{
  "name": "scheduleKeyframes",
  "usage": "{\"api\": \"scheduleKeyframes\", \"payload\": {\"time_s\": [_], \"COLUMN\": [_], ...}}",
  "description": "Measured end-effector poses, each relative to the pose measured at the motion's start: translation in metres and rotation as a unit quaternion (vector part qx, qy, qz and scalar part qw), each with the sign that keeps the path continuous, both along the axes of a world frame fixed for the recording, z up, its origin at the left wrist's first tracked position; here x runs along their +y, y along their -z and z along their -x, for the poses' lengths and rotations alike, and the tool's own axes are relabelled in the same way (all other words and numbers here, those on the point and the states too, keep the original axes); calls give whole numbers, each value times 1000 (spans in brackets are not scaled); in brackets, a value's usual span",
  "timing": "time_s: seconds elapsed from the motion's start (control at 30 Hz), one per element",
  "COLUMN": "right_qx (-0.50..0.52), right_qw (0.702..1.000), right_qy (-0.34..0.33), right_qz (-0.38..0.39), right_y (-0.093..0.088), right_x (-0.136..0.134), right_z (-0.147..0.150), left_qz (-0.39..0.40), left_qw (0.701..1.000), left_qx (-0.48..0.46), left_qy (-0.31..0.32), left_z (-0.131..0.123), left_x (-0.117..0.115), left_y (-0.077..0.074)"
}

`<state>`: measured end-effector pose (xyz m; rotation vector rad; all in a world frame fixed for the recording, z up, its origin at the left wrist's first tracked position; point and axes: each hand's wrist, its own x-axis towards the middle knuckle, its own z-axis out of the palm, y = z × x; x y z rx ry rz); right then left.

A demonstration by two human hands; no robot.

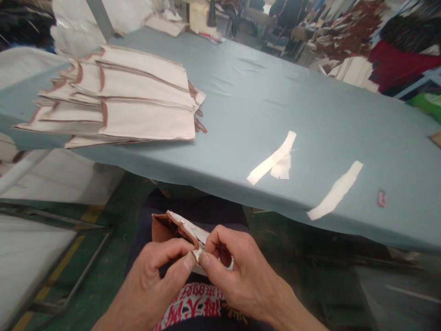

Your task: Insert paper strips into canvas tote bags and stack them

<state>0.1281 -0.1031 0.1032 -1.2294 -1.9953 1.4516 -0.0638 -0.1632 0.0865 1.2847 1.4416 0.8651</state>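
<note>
A brown and cream fabric piece [161,228] is held over the lap, below the table's front edge. My left hand [160,271] pinches its cream corner between thumb and forefinger. Close against it, my right hand [236,266] pinches the same corner from the other side, so the fingertips of both hands nearly touch. The piece's brown side hangs open at the upper left, and its lower part is hidden behind the hands.
On the blue-grey table [227,105], a stack of cream pieces with brown edging [148,115] lies at the left. Cream strips [272,158], another strip [336,191] and a small pink object [381,197] lie at the right. Fabric piles and a person stand beyond.
</note>
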Motion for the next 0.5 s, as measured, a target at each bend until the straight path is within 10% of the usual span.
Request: {"api": "scheduleKeyframes", "payload": {"time_s": [0.5], "right_qx": [-15], "right_qw": [999], "right_qy": [-18], "right_qz": [-29], "right_y": [1], "right_x": [-3], "right_z": [2], "left_qz": [-57], "left_qw": [997], "left_qx": [44], "left_qy": [-9], "left_z": [1], "left_x": [-8], "left_y": [9]}}
